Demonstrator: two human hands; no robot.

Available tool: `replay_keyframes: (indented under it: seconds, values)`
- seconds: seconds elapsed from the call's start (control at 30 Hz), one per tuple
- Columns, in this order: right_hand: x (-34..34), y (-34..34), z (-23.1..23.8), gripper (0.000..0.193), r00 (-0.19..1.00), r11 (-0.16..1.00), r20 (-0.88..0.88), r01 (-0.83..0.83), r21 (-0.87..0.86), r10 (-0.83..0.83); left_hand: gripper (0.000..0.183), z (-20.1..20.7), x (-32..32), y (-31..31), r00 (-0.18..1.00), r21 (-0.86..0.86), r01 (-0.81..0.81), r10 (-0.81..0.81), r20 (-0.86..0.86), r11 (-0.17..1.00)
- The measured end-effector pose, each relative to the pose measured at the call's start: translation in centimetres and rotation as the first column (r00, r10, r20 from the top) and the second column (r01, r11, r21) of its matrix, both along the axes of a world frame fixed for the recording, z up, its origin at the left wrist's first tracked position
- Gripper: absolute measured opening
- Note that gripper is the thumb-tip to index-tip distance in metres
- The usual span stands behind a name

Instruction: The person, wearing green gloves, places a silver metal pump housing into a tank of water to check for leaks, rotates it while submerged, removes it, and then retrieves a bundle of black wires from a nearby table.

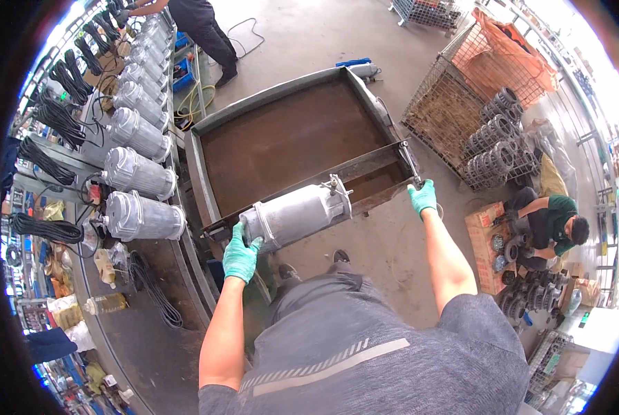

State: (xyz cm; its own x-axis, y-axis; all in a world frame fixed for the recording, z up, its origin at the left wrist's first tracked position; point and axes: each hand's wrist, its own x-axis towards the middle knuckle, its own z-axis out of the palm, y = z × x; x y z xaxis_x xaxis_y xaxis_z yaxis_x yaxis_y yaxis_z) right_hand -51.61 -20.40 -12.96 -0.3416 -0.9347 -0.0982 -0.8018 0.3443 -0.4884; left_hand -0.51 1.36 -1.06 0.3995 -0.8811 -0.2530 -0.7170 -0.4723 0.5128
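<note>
A grey, barrel-shaped metal motor housing (296,214) lies on its side across the near edge of a rectangular water tank (197,159). Wearing a green glove, my left hand (240,257) grips the housing's left end, thumb and fingers apart around its rim. A small brass-coloured fitting (334,181) stands up near the housing's right end. At the tank's near right corner, my right hand (422,197), also gloved in green, closes on the end of a metal lever (415,173). Its fingertips partly hide the lever's end.
Several similar motors (140,173) line the bench on the left, with coiled black cables (47,228) beside them. A wire-mesh cage (455,104) stands beyond the tank to the right. One person (202,28) works at far left; another (555,225) crouches at right near metal parts.
</note>
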Motion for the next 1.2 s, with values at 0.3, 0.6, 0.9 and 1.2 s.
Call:
replay_keyframes:
  seconds: [0.3,0.6,0.9,1.2]
  values:
    - [6.9,-12.6,4.3,0.075,0.857,0.984,0.507,0.001,0.177,-0.092,0.074,-1.7,1.0,1.0,1.000,-0.055,-0.020,0.019,-0.017,0.998]
    - [11.2,-5.3,14.7,0.023,0.762,0.823,0.313,-0.543,-0.166,0.566,0.074,1.2,-0.5,-0.2,0.997,0.041,-0.069,0.071,-0.043,0.997]
    - [20.2,2.1,23.1,0.021,0.574,0.586,0.147,-0.808,-0.061,0.806,0.073,1.9,-0.6,-0.1,0.999,0.086,-0.048,0.048,-0.002,0.995]
    - [23.7,1.5,23.0,0.021,0.446,0.470,-0.156,-0.860,0.198,0.882,0.072,2.0,-0.1,-0.1,0.999,0.071,-0.035,0.037,-0.019,0.997]
